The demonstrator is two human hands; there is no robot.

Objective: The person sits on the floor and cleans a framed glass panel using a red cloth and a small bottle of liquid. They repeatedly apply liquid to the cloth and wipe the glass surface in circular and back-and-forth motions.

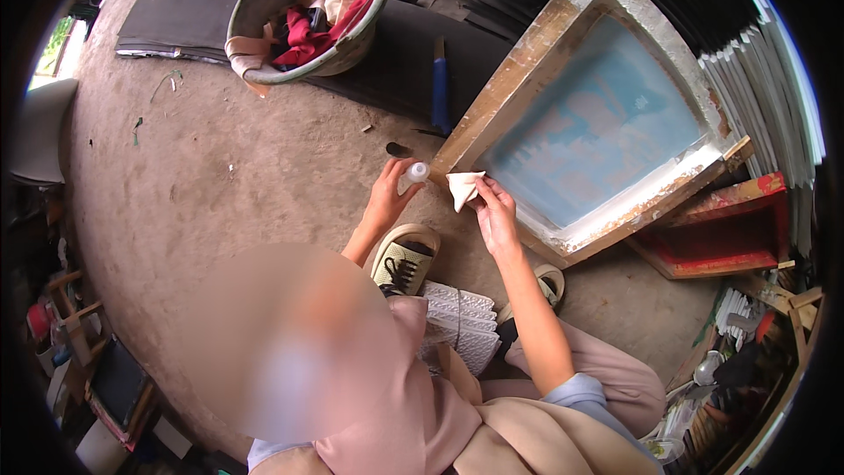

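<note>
In my left hand [384, 200] is a small translucent plastic bottle [417, 173], its round top facing up. My fingers close round its side. Just to the right, my right hand [497, 211] pinches a folded pale pink cloth [464, 188] between thumb and fingers. The cloth is near the bottle but apart from it. Beside both hands a large wooden-framed printing screen [607, 114] leans tilted, its mesh pale blue with faint darker blue shapes. The cloth overlaps the near left corner of its frame in view.
A worn bucket [303, 77] holding red and pale cloths stands at upper left. A blue-handled tool [440, 92] lies on dark sheets. Right of the large screen is a smaller red-stained frame [730, 229]. Stacked sheets [765, 105] line the right side. A white patterned bundle [462, 321] lies between my feet.
</note>
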